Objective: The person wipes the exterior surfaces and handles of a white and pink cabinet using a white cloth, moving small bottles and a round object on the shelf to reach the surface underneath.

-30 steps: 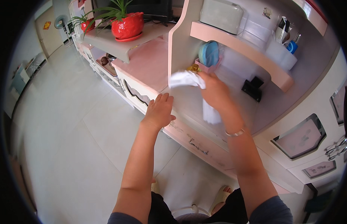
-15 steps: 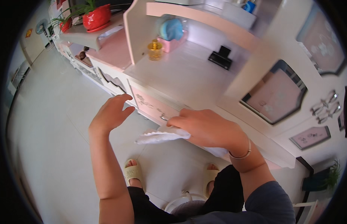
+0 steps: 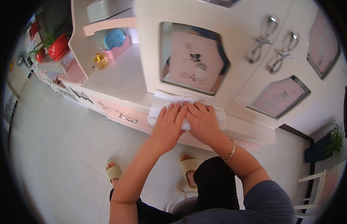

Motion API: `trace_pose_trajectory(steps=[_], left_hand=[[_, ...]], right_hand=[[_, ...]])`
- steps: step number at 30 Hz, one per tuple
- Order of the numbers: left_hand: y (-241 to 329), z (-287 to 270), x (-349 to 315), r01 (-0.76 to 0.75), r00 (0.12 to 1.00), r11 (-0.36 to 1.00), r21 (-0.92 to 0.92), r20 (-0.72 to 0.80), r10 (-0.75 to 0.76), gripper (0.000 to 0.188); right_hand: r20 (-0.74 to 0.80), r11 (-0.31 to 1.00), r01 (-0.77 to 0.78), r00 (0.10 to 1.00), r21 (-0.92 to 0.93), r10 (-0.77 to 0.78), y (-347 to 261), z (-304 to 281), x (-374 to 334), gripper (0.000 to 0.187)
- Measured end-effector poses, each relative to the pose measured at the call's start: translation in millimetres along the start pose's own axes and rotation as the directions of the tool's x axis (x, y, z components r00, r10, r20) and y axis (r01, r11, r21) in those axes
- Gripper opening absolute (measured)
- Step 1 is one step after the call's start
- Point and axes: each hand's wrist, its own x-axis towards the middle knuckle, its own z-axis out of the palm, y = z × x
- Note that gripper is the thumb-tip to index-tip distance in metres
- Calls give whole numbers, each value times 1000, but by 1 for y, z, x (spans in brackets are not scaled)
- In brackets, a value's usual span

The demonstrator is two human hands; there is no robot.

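A white cloth with a wavy edge lies spread on the ledge of the white and pink cabinet, below a door with a framed pink panel. My left hand rests on the cloth's left part, fingers stretched out and slightly apart. Beside it my right hand, with a bangle at the wrist, lies on the cloth with its fingers spread. The two hands meet at the fingertips of the right and the forefinger side of the left. What is under the palms is hidden.
On the open shelf to the left stand a yellow bottle and a pink box holding something blue. Farther left is a red plant pot. A drawer handle juts out below the ledge. At right stand a potted plant and a white chair.
My view has turned to the right. The cloth, bunched in my right hand before, is now spread on the ledge. My left hand, empty in the air earlier, has come down onto it.
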Motion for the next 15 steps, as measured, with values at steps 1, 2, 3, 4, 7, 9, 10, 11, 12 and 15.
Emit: trace_pose_trajectory(steps=[1, 2, 3, 4, 7, 9, 10, 11, 12, 15], left_hand=[[11, 11, 1, -16, 1000, 1000, -2, 9, 16, 63], [21, 21, 1, -34, 999, 999, 3, -11, 34, 65], [30, 31, 4, -53, 998, 999, 8, -31, 53, 68], [39, 40, 8, -65, 998, 998, 5, -23, 65, 68], [72, 68, 20, -65, 996, 997, 51, -62, 68, 61], [95, 75, 29, -74, 996, 997, 23, -51, 75, 66], [104, 78, 32, -70, 996, 998, -2, -47, 70, 71], [113, 84, 36, -78, 996, 997, -3, -41, 78, 71], [122, 90, 38, -94, 995, 996, -5, -44, 93, 71], [147, 103, 44, -104, 993, 994, 11, -47, 105, 72]], right_hand=[[30, 999, -27, 999, -19, 27, 7, -9, -12, 47], [63, 998, -51, 997, -36, 54, 13, -17, -24, 54], [60, 997, -66, 996, -40, 68, 18, -26, -35, 54], [60, 994, -108, 992, -25, 109, 24, -37, -47, 58], [70, 980, -200, 977, -4, 200, 43, -66, -83, 65], [78, 967, -253, 964, -10, 253, 60, -80, -108, 69], [75, 965, -261, 962, -9, 261, 67, -87, -120, 69], [77, 961, -274, 958, -38, 277, 75, -96, -131, 68], [80, 956, -286, 953, -65, 291, 81, -104, -141, 68], [40, 950, -292, 954, -109, 297, 99, -119, -168, 66]])
